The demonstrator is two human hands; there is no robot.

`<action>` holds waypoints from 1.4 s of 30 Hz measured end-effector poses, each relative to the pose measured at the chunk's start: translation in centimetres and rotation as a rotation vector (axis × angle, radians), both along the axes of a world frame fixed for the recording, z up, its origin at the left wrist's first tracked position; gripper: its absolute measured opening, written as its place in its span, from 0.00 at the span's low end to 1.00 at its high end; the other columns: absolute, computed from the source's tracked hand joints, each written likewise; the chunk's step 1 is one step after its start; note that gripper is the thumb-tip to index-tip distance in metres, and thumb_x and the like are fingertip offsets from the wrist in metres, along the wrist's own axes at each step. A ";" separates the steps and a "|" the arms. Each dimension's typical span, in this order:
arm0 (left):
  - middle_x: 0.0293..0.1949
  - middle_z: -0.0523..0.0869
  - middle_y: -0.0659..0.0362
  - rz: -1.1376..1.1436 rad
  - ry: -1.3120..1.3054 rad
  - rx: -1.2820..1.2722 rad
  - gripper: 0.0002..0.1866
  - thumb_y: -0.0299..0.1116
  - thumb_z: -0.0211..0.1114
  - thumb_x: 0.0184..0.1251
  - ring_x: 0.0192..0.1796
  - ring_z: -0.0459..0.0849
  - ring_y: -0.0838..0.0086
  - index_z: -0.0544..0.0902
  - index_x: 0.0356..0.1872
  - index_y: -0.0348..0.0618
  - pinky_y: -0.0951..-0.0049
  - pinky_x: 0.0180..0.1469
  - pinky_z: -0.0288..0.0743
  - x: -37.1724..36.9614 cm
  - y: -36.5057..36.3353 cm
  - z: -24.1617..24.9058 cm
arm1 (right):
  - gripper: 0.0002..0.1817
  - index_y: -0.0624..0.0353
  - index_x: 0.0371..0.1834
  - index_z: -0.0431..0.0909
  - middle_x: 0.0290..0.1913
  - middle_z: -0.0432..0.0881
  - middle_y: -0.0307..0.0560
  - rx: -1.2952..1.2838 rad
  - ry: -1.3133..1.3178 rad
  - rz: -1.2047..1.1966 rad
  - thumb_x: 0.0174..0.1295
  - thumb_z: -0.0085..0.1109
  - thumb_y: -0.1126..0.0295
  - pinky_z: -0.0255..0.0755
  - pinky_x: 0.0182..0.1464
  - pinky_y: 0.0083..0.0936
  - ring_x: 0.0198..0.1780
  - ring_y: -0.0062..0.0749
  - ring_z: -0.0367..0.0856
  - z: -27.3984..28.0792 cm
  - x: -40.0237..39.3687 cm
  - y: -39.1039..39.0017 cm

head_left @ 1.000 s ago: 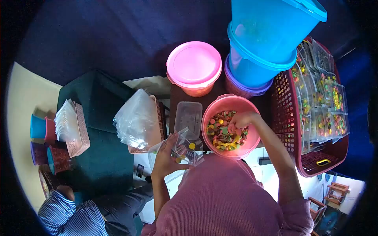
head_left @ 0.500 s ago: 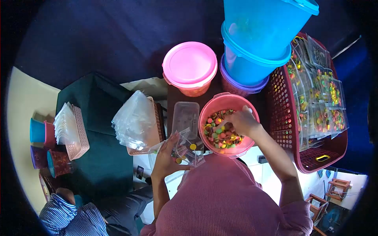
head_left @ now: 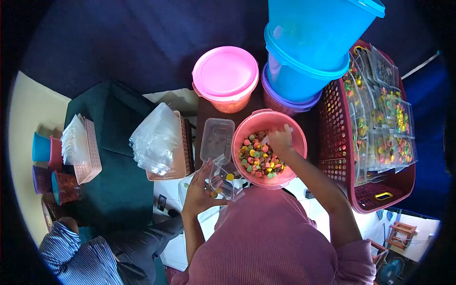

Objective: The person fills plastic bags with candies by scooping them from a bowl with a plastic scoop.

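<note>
My left hand (head_left: 198,192) grips a clear plastic bag (head_left: 227,182) that has a few yellow and green round pieces in it. Inside a pink bucket (head_left: 297,178) lie many small round pieces (head_left: 260,160) in red, green, yellow and brown. My right hand (head_left: 280,140) reaches into this bucket at its right side, with the fingers bent and partly hidden; a whitish object shows by them, too small to name. A clear plastic tray (head_left: 217,137) sits left of the bucket, just above the bag.
A red basket (head_left: 335,128) with filled bags stands right. Behind are a pink-lidded bucket (head_left: 226,73) and stacked blue buckets (head_left: 304,61). Empty bags (head_left: 159,137) stand in a basket at left. Another person in a striped garment (head_left: 83,256) sits at lower left.
My right hand has moved left and a little up within the bucket. The whole view has shifted slightly. My left hand still holds the bag.
</note>
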State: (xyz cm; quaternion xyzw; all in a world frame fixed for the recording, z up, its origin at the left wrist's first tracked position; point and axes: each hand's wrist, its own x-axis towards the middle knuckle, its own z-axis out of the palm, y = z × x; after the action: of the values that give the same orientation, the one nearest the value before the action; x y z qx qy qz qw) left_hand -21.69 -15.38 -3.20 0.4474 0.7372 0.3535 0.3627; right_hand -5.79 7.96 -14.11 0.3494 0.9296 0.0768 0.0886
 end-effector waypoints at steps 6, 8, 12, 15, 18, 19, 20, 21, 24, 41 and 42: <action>0.57 0.67 0.50 0.048 -0.014 0.015 0.58 0.44 0.79 0.11 0.62 0.61 0.58 0.61 0.58 0.41 0.63 0.60 0.56 0.3 -0.4 -0.6 | 0.07 0.52 0.28 0.78 0.28 0.79 0.41 -0.333 -0.181 -0.002 0.45 0.53 0.68 0.57 0.42 0.37 0.33 0.30 0.78 2.1 0.2 -0.4; 0.56 0.67 0.50 0.006 0.073 0.007 0.58 0.45 0.79 0.11 0.62 0.61 0.58 0.61 0.58 0.41 0.63 0.61 0.56 0.2 -0.4 -0.1 | 0.07 0.53 0.28 0.78 0.29 0.80 0.43 -0.376 -0.165 0.011 0.45 0.54 0.68 0.59 0.42 0.39 0.34 0.32 0.78 0.6 0.7 -0.5; 0.56 0.68 0.50 -0.041 0.124 0.042 0.59 0.47 0.78 0.11 0.62 0.61 0.58 0.60 0.58 0.41 0.62 0.61 0.55 -0.3 -0.4 -0.2 | 0.08 0.56 0.27 0.79 0.31 0.80 0.48 -0.532 -0.202 0.021 0.41 0.55 0.71 0.64 0.46 0.43 0.37 0.38 0.78 -0.4 1.0 -0.4; 0.57 0.67 0.50 -0.065 0.117 0.043 0.60 0.48 0.78 0.11 0.62 0.61 0.58 0.60 0.58 0.41 0.61 0.61 0.53 -0.8 -0.4 -0.9 | 0.10 0.59 0.28 0.78 0.32 0.79 0.51 -0.616 -0.239 0.068 0.39 0.54 0.74 0.66 0.47 0.45 0.40 0.41 0.78 0.3 0.9 -0.1; 0.58 0.65 0.50 -0.033 -0.092 0.071 0.60 0.49 0.78 0.11 0.61 0.61 0.57 0.59 0.59 0.40 0.59 0.62 0.52 -1.3 -0.4 -1.5 | 0.09 0.54 0.27 0.79 0.31 0.80 0.46 -0.611 -0.305 0.109 0.40 0.53 0.73 0.66 0.44 0.42 0.38 0.37 0.79 -0.5 1.0 -0.3; 0.58 0.65 0.50 -0.085 0.038 0.052 0.61 0.49 0.78 0.11 0.61 0.61 0.57 0.59 0.59 0.40 0.59 0.62 0.52 -1.4 -0.2 -0.6 | 0.09 0.54 0.27 0.79 0.31 0.80 0.46 -0.610 -0.301 0.101 0.40 0.53 0.73 0.66 0.44 0.42 0.38 0.37 0.79 0.1 1.0 -0.4; 0.59 0.64 0.50 -0.135 0.168 0.033 0.61 0.49 0.78 0.12 0.61 0.61 0.57 0.58 0.59 0.40 0.59 0.62 0.53 -1.6 0.1 -0.1 | 0.09 0.56 0.28 0.79 0.31 0.80 0.47 -0.618 -0.301 0.096 0.40 0.53 0.73 0.67 0.43 0.41 0.38 0.38 0.79 0.8 0.9 -0.4; 0.59 0.64 0.50 -0.142 0.171 0.034 0.61 0.49 0.78 0.12 0.61 0.61 0.57 0.58 0.59 0.40 0.59 0.62 0.53 -1.7 0.1 -0.2 | 0.10 0.57 0.29 0.78 0.32 0.80 0.48 -0.628 -0.300 0.092 0.39 0.53 0.74 0.68 0.42 0.40 0.39 0.39 0.79 1.2 0.8 -0.4; 0.59 0.64 0.50 -0.185 0.194 0.027 0.61 0.49 0.78 0.12 0.62 0.61 0.57 0.58 0.59 0.40 0.59 0.62 0.53 -2.3 0.3 -0.1 | 0.12 0.59 0.30 0.78 0.30 0.80 0.48 -0.762 -0.452 0.264 0.38 0.51 0.75 0.72 0.37 0.34 0.37 0.37 0.79 0.8 0.3 0.8; 0.59 0.63 0.49 -0.169 0.237 -0.002 0.60 0.48 0.78 0.14 0.62 0.60 0.57 0.57 0.60 0.42 0.55 0.61 0.53 -2.6 0.2 0.4 | 0.17 0.51 0.38 0.77 0.30 0.79 0.43 -0.387 0.364 0.171 0.40 0.54 0.75 0.60 0.46 0.31 0.34 0.34 0.78 15.9 3.0 -3.1; 0.59 0.63 0.49 -0.166 0.235 -0.005 0.60 0.48 0.78 0.14 0.62 0.60 0.57 0.57 0.60 0.42 0.55 0.61 0.53 -2.4 0.1 0.5 | 0.17 0.52 0.39 0.75 0.31 0.79 0.42 -0.297 0.364 0.169 0.42 0.53 0.75 0.59 0.46 0.30 0.34 0.32 0.78 16.1 2.9 -3.4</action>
State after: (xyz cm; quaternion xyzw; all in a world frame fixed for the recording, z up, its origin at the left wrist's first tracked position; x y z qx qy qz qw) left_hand -24.09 -15.28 -2.75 0.5442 0.7358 0.2657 0.3029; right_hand -2.88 4.60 2.03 0.2616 0.9573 -0.1176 -0.0366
